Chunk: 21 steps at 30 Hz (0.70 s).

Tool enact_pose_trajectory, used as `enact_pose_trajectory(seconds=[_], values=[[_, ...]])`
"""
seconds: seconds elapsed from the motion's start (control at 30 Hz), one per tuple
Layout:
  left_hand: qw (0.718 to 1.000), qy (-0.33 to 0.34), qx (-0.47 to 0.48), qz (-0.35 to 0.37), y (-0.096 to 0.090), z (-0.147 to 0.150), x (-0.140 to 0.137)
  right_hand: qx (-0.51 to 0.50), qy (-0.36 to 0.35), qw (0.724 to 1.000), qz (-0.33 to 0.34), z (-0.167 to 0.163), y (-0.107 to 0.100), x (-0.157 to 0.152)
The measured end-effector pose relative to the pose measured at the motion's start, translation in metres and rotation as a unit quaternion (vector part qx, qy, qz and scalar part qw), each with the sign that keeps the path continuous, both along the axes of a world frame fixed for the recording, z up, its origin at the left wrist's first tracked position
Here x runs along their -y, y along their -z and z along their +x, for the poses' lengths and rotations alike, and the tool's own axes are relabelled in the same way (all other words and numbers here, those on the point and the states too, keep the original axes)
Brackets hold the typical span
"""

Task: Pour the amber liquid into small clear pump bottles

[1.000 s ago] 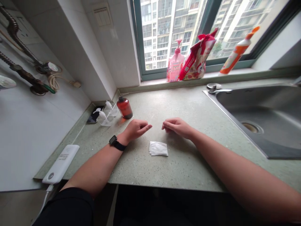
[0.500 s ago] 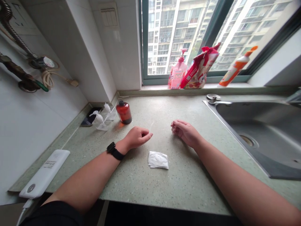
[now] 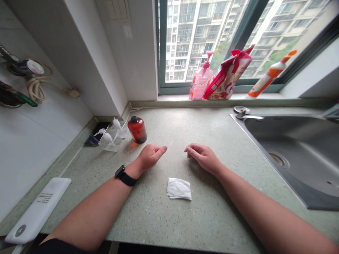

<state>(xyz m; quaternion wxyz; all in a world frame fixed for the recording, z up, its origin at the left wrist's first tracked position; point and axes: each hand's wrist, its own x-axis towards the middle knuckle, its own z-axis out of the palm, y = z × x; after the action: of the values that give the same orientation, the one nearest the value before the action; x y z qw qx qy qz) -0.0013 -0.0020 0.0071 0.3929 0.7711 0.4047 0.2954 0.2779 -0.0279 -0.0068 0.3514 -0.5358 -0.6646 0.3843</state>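
Note:
My left hand (image 3: 150, 156) rests on its side on the speckled green counter (image 3: 214, 218), fingers curled into a loose fist with the thumb laid along the top. Just beyond it stands an amber-red bottle (image 3: 137, 129) with a black cap. My right hand (image 3: 201, 156) lies opposite, its fingers loosely curled inward, and nothing shows in its grip. A gap separates the two hands. Nearer to me, between the forearms, is a folded white tissue (image 3: 179, 188); neither hand touches it. A black watch (image 3: 125, 175) is on my left wrist.
Left of the bottle are a clear holder with white pump tops (image 3: 106, 135) and a dark phone-like slab (image 3: 92, 140). A white power bank (image 3: 39, 210) lies at the front left. The sink (image 3: 293, 158) is at right. Bottles and a red bag (image 3: 227, 76) line the windowsill.
The view has shifted slightly, moving the counter items a little lower. My right hand has turned so its thumb and the back show more, and its fingers are drawn inward. The tissue stays put.

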Motion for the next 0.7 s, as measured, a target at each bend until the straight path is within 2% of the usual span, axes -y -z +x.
enact_pose_trajectory(seconds=[0.1,0.17,0.27,0.33,0.4,0.47,0.5,0.57,0.7], values=[[1.000,-0.009,0.014,-0.005,0.003,-0.002,-0.002,0.024,-0.010,1.000,0.016,-0.001,-0.001,-0.002],[0.999,-0.025,0.020,0.017,0.004,-0.003,-0.002,0.029,-0.011,0.999,0.019,-0.001,-0.001,-0.004],[0.989,-0.085,0.032,0.115,0.001,-0.006,0.001,0.028,-0.013,0.999,0.015,0.001,0.002,-0.007],[0.958,-0.161,0.050,0.234,-0.003,-0.011,0.002,0.015,-0.013,1.000,0.013,0.002,0.005,-0.009],[0.901,-0.239,0.073,0.355,-0.007,-0.020,-0.001,-0.002,-0.013,1.000,0.011,0.003,0.008,-0.010],[0.858,-0.284,0.084,0.419,-0.007,-0.031,-0.010,-0.012,-0.014,1.000,0.007,0.003,0.009,-0.010],[0.851,-0.299,0.083,0.423,-0.006,-0.037,-0.016,-0.013,-0.016,1.000,0.005,0.002,0.009,-0.011],[0.855,-0.328,0.092,0.392,0.001,-0.048,-0.030,-0.010,-0.019,1.000,0.005,0.002,0.008,-0.011],[0.890,-0.337,0.141,0.273,0.021,-0.059,-0.054,0.003,-0.022,1.000,0.011,0.002,0.007,-0.010]])
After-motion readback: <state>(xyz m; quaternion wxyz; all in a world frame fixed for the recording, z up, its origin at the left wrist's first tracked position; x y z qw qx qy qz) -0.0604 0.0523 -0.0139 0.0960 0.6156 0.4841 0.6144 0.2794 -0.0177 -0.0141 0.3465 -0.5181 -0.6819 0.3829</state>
